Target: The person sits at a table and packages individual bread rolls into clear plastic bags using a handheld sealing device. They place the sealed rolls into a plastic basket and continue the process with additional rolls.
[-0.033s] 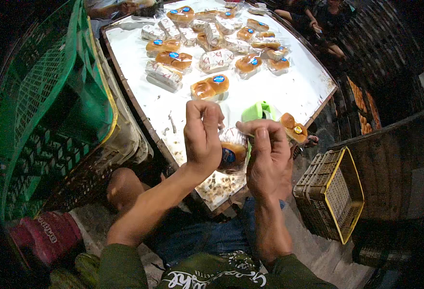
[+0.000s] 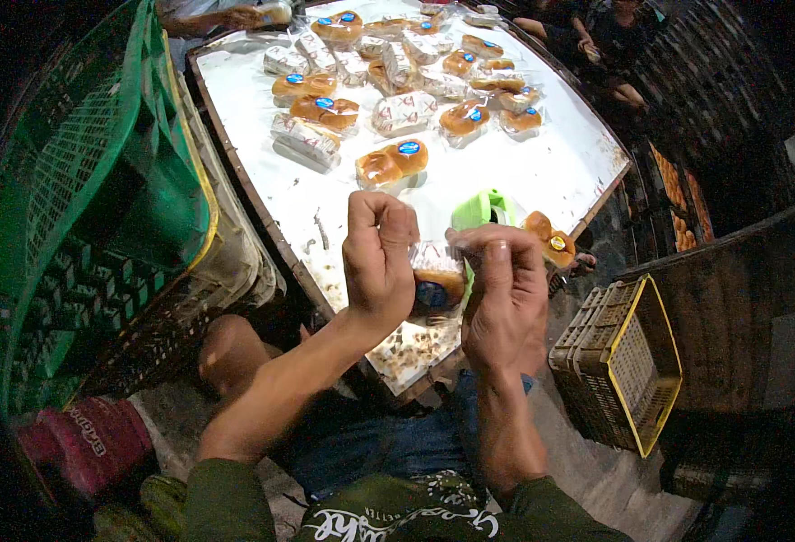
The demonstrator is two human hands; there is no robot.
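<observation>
Between my two hands, above the near corner of the white table (image 2: 262, 172), hangs a bun in clear wrap (image 2: 437, 282) with a round blue label. My left hand (image 2: 377, 257) is closed, fingers curled in a pinch at the left end of its wrap. Thumb and bent fingers of my right hand (image 2: 508, 294) pinch the wrap's right end. Just beyond my right hand stands a bright green tape dispenser (image 2: 480, 210), partly hidden. To its right sits a bun with a yellow label (image 2: 549, 237). A wrapped double bun (image 2: 393, 164) lies beyond my left hand.
Several wrapped buns (image 2: 325, 111) cover the table's far half. Green crates (image 2: 126, 172) rise at the left. A yellow-rimmed crate (image 2: 618, 361) lies on the floor at the right. Another person's hand (image 2: 244, 16) shows at the top left; other people sit at the far right.
At the top left, the other person's hand has come further into view, with a small pale thing in it. My hands keep nearly the same pose; the bun between them has turned slightly.
</observation>
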